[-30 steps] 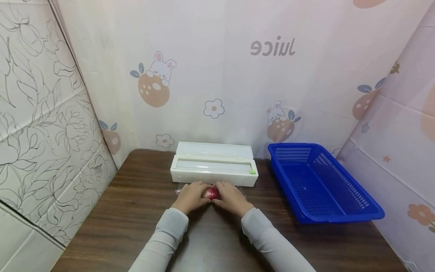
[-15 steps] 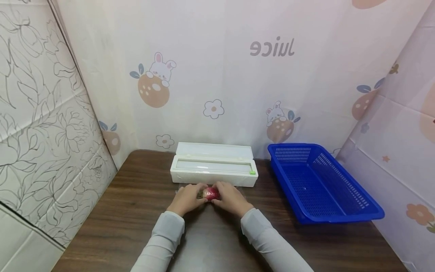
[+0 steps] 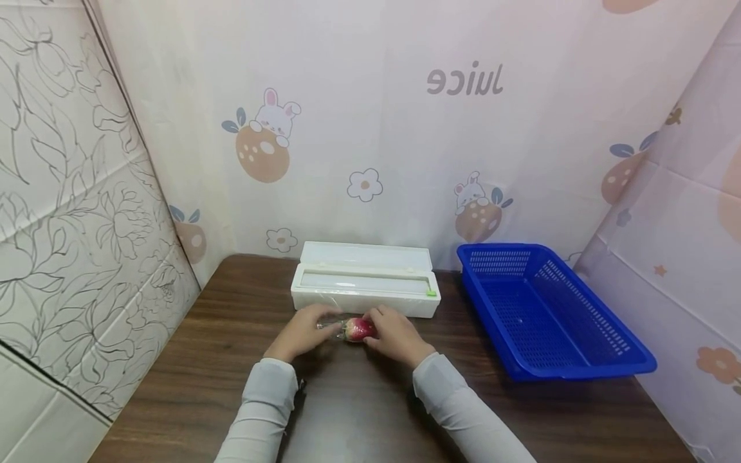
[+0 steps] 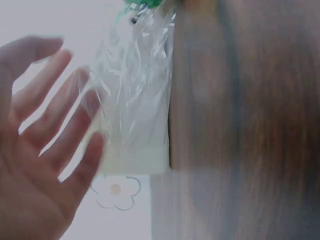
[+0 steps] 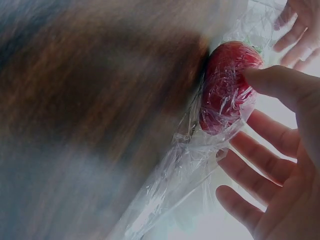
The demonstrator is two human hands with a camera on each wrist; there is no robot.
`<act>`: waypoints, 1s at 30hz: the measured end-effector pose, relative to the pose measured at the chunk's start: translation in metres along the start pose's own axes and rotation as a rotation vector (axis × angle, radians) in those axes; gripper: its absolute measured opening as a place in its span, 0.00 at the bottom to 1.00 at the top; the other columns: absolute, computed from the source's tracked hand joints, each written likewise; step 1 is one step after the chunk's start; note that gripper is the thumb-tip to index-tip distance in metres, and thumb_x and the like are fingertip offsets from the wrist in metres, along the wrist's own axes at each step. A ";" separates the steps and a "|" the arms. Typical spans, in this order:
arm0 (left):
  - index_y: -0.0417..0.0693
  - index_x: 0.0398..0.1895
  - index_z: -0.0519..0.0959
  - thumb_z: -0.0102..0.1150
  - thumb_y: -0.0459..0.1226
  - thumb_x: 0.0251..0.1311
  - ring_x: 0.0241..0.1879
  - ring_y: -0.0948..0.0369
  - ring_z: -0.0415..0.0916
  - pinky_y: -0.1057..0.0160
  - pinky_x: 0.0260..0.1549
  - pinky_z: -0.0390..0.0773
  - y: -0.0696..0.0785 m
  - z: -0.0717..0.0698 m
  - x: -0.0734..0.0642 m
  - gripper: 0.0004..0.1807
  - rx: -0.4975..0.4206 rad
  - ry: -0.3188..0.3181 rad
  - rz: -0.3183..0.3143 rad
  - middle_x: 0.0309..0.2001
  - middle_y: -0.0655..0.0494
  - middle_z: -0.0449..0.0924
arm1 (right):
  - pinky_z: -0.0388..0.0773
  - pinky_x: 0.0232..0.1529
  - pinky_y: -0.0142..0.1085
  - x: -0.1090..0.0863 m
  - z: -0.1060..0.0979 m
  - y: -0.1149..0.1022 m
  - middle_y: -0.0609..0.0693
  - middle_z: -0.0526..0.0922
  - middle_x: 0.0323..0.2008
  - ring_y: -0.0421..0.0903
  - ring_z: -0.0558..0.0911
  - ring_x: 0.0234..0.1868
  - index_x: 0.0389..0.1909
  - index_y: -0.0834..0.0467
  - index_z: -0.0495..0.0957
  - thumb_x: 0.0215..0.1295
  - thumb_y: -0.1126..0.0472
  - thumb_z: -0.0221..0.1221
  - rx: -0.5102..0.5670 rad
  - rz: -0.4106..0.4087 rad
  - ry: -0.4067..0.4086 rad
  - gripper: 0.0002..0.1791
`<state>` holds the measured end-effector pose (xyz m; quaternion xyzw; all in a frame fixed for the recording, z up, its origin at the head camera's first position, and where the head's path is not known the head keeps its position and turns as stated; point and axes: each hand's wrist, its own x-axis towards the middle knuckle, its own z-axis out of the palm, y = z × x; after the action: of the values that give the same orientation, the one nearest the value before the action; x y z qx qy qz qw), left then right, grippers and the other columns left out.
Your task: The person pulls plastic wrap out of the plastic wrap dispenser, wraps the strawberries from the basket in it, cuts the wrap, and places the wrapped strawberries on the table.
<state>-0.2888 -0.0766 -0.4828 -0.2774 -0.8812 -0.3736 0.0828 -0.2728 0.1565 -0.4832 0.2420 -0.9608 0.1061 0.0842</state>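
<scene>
Pale printed sheeting [image 3: 399, 135] with rabbits, fruit and flowers lines the corner behind a dark brown wood-grain table [image 3: 231, 341]. Near the back edge stands a long white box [image 3: 365, 303], its flat lid [image 3: 365, 254] raised, probably so that the roll-like cylinder [image 3: 365, 282] inside can be reached; a bright green tab [image 3: 430, 293] sits at its right end.

Just in front of the box lies a rounded red fruit [image 3: 360, 329], strawberry-like and paler toward its left end, wrapped in crinkled clear plastic film [image 5: 175, 185]. The right hand [image 3: 396, 334] has it lightly between thumb and forefinger — the other fingers extend loosely beside it — which seems to be a way of steadying the fruit from its right end. The left hand [image 3: 303, 332] is at the fruit's other end, fingers spread and nearly straight beside the loose film; blur hides whether the tips touch it, and it has no clear grip on anything.

Off to the right, well apart from the fruit, a blue perforated plastic basket [image 3: 579, 372] sits on the table, perhaps placed there to give both hands room.
</scene>
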 end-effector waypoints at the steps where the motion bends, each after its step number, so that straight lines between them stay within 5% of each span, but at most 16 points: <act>1: 0.47 0.47 0.80 0.62 0.39 0.56 0.47 0.55 0.73 0.48 0.49 0.75 -0.002 -0.004 0.001 0.15 -0.019 0.064 -0.013 0.47 0.50 0.80 | 0.78 0.40 0.39 0.000 -0.001 0.000 0.45 0.75 0.38 0.40 0.72 0.37 0.45 0.53 0.75 0.55 0.48 0.64 -0.001 0.003 0.000 0.20; 5: 0.45 0.47 0.80 0.63 0.37 0.55 0.44 0.50 0.72 0.46 0.44 0.75 -0.011 -0.017 0.005 0.16 -0.058 0.327 -0.130 0.46 0.43 0.78 | 0.77 0.40 0.40 -0.001 -0.003 -0.001 0.45 0.75 0.37 0.40 0.72 0.37 0.45 0.53 0.76 0.58 0.46 0.61 -0.009 0.009 0.004 0.18; 8: 0.42 0.52 0.76 0.63 0.40 0.55 0.49 0.46 0.67 0.44 0.48 0.71 -0.017 -0.025 0.010 0.22 -0.092 0.405 -0.238 0.50 0.38 0.72 | 0.77 0.41 0.40 -0.002 -0.003 -0.001 0.45 0.76 0.37 0.40 0.72 0.38 0.44 0.53 0.76 0.59 0.46 0.60 -0.005 0.011 0.008 0.18; 15: 0.42 0.65 0.63 0.59 0.53 0.56 0.61 0.45 0.56 0.41 0.61 0.61 -0.034 -0.031 0.021 0.38 -0.153 0.336 -0.426 0.62 0.36 0.60 | 0.77 0.43 0.42 -0.002 -0.004 -0.001 0.46 0.77 0.38 0.41 0.73 0.39 0.43 0.53 0.76 0.60 0.46 0.59 0.009 0.002 0.027 0.17; 20: 0.39 0.67 0.59 0.56 0.57 0.56 0.62 0.43 0.57 0.42 0.62 0.61 -0.045 -0.027 0.028 0.43 -0.162 0.268 -0.459 0.63 0.34 0.59 | 0.77 0.42 0.42 -0.002 -0.002 0.001 0.46 0.76 0.37 0.42 0.73 0.39 0.42 0.53 0.77 0.60 0.46 0.59 0.009 -0.006 0.034 0.17; 30: 0.40 0.67 0.61 0.61 0.54 0.55 0.55 0.46 0.67 0.45 0.55 0.71 -0.050 -0.024 0.028 0.42 -0.194 0.269 -0.468 0.62 0.35 0.62 | 0.76 0.41 0.44 -0.003 -0.003 0.003 0.46 0.77 0.37 0.43 0.73 0.39 0.42 0.53 0.77 0.60 0.47 0.59 0.025 -0.017 0.041 0.16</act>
<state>-0.3412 -0.1098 -0.4866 -0.0208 -0.8624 -0.4988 0.0836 -0.2715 0.1610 -0.4815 0.2492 -0.9553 0.1222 0.1020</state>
